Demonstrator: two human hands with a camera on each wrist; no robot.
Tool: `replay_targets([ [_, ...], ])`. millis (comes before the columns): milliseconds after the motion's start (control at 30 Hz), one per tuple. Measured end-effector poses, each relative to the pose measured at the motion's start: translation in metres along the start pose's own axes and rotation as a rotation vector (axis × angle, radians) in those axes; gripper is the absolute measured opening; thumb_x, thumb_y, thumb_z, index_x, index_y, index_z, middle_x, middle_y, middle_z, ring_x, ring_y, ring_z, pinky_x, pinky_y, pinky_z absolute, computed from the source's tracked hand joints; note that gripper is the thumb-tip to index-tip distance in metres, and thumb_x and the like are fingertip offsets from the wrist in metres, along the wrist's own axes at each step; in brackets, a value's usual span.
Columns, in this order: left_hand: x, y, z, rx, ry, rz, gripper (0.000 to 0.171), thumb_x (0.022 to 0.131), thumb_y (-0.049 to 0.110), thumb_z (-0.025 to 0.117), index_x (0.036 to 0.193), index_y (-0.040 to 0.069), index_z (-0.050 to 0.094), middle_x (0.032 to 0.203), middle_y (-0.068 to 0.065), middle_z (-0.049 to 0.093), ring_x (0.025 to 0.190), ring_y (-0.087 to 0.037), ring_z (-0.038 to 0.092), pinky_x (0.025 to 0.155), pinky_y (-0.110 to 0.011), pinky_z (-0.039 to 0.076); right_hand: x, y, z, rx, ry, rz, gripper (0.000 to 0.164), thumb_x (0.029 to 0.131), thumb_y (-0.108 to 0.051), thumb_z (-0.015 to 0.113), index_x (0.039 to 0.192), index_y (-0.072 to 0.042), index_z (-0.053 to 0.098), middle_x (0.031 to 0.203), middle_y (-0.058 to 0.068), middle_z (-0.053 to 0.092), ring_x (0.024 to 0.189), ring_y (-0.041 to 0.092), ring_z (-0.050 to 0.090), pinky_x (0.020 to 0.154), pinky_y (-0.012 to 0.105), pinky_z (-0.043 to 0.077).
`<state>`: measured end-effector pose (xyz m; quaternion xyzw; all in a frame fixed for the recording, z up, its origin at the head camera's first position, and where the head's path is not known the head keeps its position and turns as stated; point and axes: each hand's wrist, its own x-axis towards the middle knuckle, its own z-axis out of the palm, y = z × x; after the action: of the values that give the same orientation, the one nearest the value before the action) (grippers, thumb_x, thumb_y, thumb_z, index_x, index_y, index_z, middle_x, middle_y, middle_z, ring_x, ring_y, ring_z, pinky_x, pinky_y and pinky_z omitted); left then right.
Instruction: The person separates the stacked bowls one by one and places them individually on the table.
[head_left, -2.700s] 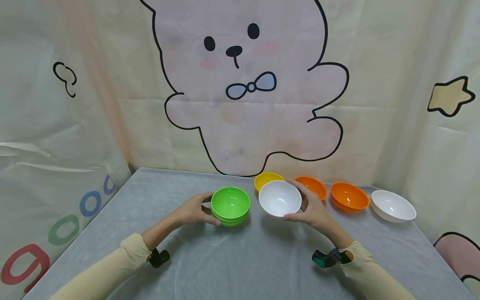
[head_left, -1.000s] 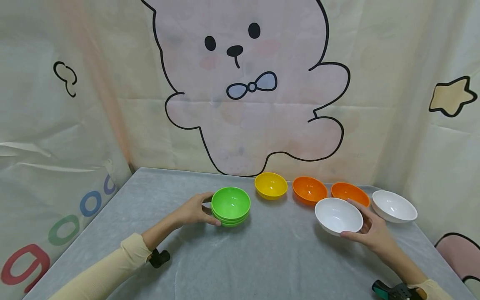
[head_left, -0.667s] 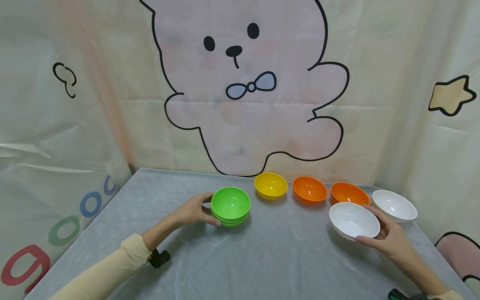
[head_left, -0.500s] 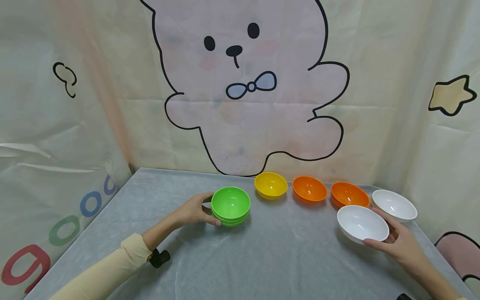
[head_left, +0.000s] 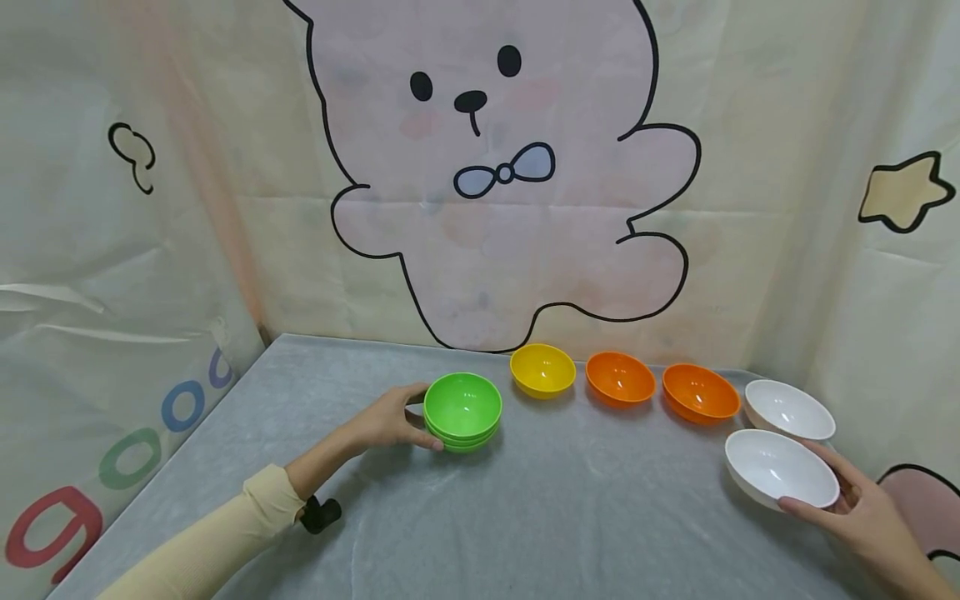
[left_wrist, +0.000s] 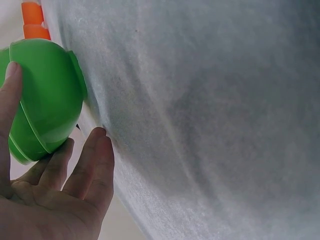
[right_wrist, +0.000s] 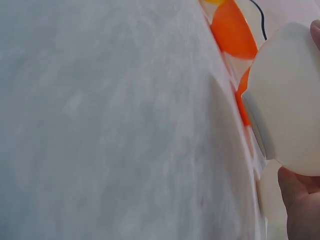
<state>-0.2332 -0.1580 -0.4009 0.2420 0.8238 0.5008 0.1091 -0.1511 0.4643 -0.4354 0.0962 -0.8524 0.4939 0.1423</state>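
A stack of green bowls (head_left: 462,408) stands left of the table's middle. My left hand (head_left: 392,419) holds the stack from its left side, and in the left wrist view the thumb lies along the green wall (left_wrist: 52,95) with fingers curled beneath the rim. At the right, my right hand (head_left: 862,504) grips a white bowl (head_left: 780,468) by its right side, thumb at the near rim. This bowl faces up, and the right wrist view shows its base (right_wrist: 257,125) raised off the cloth. A second white bowl (head_left: 789,410) sits just behind it, partly overlapped.
Along the back edge stand a yellow bowl (head_left: 542,372), an orange bowl (head_left: 619,379) and another orange bowl (head_left: 700,393). A grey cloth (head_left: 525,525) covers the table. Behind it hangs a curtain (head_left: 750,167) printed with a cartoon bear.
My right hand has carried the white bowl from beside the green stack rightward and nearer, to the front of the other white bowl. My left hand and the green stack stay in place.
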Motion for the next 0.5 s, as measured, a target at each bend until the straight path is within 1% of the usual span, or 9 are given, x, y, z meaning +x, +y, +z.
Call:
replay_targets([
  [67,0.0,0.0,0.0,-0.003,0.0,0.002,0.086,0.077,0.009,0.091,0.148,-0.005,0.044,0.145,-0.019,0.051,0.135,-0.039,0.046,0.097,-0.038,0.053,-0.003,0.004,-0.005,-0.02,0.018,0.023,0.083,0.085,0.014,0.075,0.154,-0.019,0.044,0.125,-0.026,0.05,0.102,-0.011,0.049,0.078,0.004,0.045],
  [133,0.0,0.0,0.0,-0.004,0.001,0.003,0.086,0.077,0.008,0.091,0.148,-0.005,0.044,0.145,-0.019,0.051,0.135,-0.039,0.046,0.097,-0.038,0.053,-0.006,0.008,-0.01,-0.024,0.037,0.04,0.084,0.085,0.013,0.076,0.153,-0.024,0.043,0.123,-0.028,0.049,0.102,-0.013,0.048,0.077,0.003,0.045],
  [167,0.0,0.001,0.0,-0.006,0.0,0.005,0.086,0.077,0.008,0.091,0.148,-0.005,0.044,0.145,-0.019,0.051,0.135,-0.039,0.046,0.097,-0.038,0.053,-0.007,0.01,-0.012,-0.056,0.05,0.05,0.084,0.085,0.011,0.077,0.151,-0.03,0.043,0.121,-0.031,0.047,0.101,-0.015,0.047,0.076,0.002,0.044],
  [200,0.0,0.001,0.0,-0.006,0.0,0.006,0.086,0.077,0.008,0.091,0.148,-0.006,0.044,0.145,-0.019,0.051,0.135,-0.039,0.046,0.097,-0.038,0.053,-0.008,0.011,-0.014,-0.057,0.058,0.053,0.085,0.085,0.011,0.077,0.149,-0.033,0.043,0.12,-0.032,0.047,0.101,-0.016,0.047,0.075,0.002,0.044],
  [300,0.0,0.001,0.001,0.0,0.0,0.002,0.086,0.077,0.009,0.091,0.148,-0.005,0.045,0.144,-0.019,0.052,0.135,-0.039,0.046,0.098,-0.039,0.052,-0.011,0.016,-0.019,-0.066,0.082,0.051,0.085,0.083,0.012,0.077,0.143,-0.039,0.044,0.117,-0.035,0.049,0.1,-0.017,0.047,0.074,0.002,0.043],
  [367,0.0,0.001,0.001,0.004,0.001,0.0,0.085,0.077,0.009,0.091,0.148,-0.005,0.045,0.144,-0.019,0.052,0.135,-0.038,0.046,0.098,-0.039,0.052,-0.013,0.02,-0.022,-0.078,0.099,0.05,0.085,0.083,0.011,0.077,0.141,-0.042,0.043,0.114,-0.036,0.049,0.098,-0.018,0.047,0.073,0.001,0.042],
  [433,-0.001,0.0,0.001,0.007,0.003,-0.003,0.085,0.077,0.01,0.091,0.148,-0.005,0.045,0.144,-0.019,0.052,0.135,-0.038,0.046,0.098,-0.039,0.052,-0.014,0.023,-0.024,-0.075,0.11,0.032,0.084,0.083,0.013,0.076,0.139,-0.042,0.045,0.112,-0.034,0.052,0.097,-0.017,0.049,0.073,0.002,0.043],
  [467,-0.001,0.0,0.001,0.008,0.005,-0.004,0.085,0.077,0.01,0.091,0.148,-0.005,0.045,0.144,-0.019,0.052,0.134,-0.038,0.046,0.098,-0.039,0.052,-0.014,0.024,-0.025,-0.067,0.113,0.021,0.084,0.083,0.015,0.075,0.138,-0.042,0.046,0.112,-0.033,0.054,0.097,-0.016,0.051,0.073,0.002,0.043],
  [500,-0.001,0.0,0.001,0.008,0.006,-0.004,0.085,0.077,0.009,0.091,0.148,-0.005,0.045,0.143,-0.019,0.052,0.134,-0.039,0.046,0.098,-0.039,0.052,-0.014,0.026,-0.026,-0.036,0.111,0.005,0.083,0.083,0.018,0.073,0.137,-0.04,0.048,0.111,-0.03,0.057,0.096,-0.014,0.053,0.074,0.003,0.044],
])
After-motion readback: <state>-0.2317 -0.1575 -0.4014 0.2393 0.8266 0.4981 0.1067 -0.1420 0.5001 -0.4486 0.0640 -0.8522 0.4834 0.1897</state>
